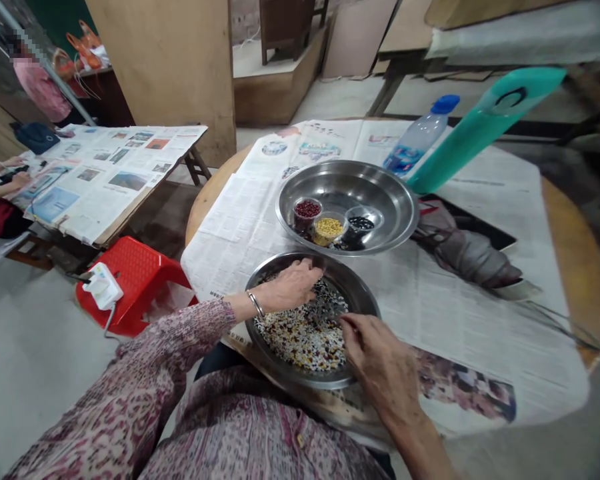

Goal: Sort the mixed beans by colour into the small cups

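Left hand: our left hand (290,288) curves over the far rim of the pan, its grip narrow; we cannot tell whether it holds anything.
Right hand: our right hand (380,357) reaches in from the near right, its grip narrow, fingertips (347,321) above the beans; we cannot tell if it holds any.
Beans: mixed white, yellow and dark beans (300,340) lie spread between our hands, inside a round steel pan (363,297); neither has a long axis or points anywhere.
Table: a round wooden table (575,267) carries newspaper (240,227) under the pan.
Nearby: a larger steel basin (397,213) just beyond the pan holds small cups of red (307,211), yellow (329,229) and black beans (361,223).
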Motion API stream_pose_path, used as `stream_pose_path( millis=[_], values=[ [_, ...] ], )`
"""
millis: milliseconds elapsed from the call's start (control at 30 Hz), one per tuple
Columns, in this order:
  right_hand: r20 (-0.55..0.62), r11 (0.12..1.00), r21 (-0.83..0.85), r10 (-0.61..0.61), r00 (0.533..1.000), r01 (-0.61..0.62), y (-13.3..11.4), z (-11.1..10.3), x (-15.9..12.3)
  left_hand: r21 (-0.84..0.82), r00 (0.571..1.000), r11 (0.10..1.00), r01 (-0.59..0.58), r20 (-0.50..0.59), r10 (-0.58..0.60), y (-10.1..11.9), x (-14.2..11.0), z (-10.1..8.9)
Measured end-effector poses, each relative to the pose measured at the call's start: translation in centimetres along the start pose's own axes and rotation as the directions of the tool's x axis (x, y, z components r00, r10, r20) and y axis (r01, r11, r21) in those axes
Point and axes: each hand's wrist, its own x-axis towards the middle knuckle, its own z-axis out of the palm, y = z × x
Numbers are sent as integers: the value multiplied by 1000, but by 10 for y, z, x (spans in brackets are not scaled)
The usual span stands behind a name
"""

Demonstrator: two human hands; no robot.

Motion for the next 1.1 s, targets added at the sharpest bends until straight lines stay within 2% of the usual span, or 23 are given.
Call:
stream_pose_path(
  millis=[133, 233, 300, 367, 500, 600, 700, 800, 900, 967, 1033, 1100],
  values=[
    [-152, 999, 29, 28, 988, -24, 2, 12, -4, -141, 999, 989, -33, -26, 30, -1, 17, 16],
    [-179, 1000, -12, 11, 984, -14, 0, 15, -5, -264, 987, 962, -66, -158, 24, 0, 22, 19],
    [-143, 998, -64, -3, 990, -6, 0, 13, -5, -312, 968, 946, -83, -250, 2, 0, 18, 16],
    [-83, 995, -97, -9, 997, 1, 1, 12, -4, -302, 961, 951, -69, -275, -17, 0, 7, 11],
    [83, 996, -86, -29, 996, 36, 7, 15, 4, -136, 992, 991, -9, -122, -8, 1, -17, 7],
    [211, 994, -75, -63, 975, 81, 12, 24, 17, -32, 998, 999, -42, -45, 41, 3, -23, 13],
    [262, 988, -115, -68, 963, 101, 14, 32, 29, 9, 989, 992, -126, -78, 126, 5, -17, 18],
    [236, 989, -117, -61, 970, 90, 15, 35, 35, -57, 977, 986, -158, -155, 148, 2, -13, 16],
    [142, 994, -109, -10, 990, 26, 16, 36, 36, -244, 949, 960, -136, -312, 55, 1, -24, 10],
    [122, 988, -151, 23, 992, -5, 14, 36, 39, -426, 913, 900, -94, -397, -93, 4, -38, 8],
    [177, 972, -235, 28, 984, 15, 8, 38, 46, -633, 866, 773, -39, -408, -289, 12, -54, 9],
    [265, 939, -335, 21, 964, 72, -1, 40, 55, -840, 805, 542, 9, -315, -502, 23, -67, 11]
  ],
)
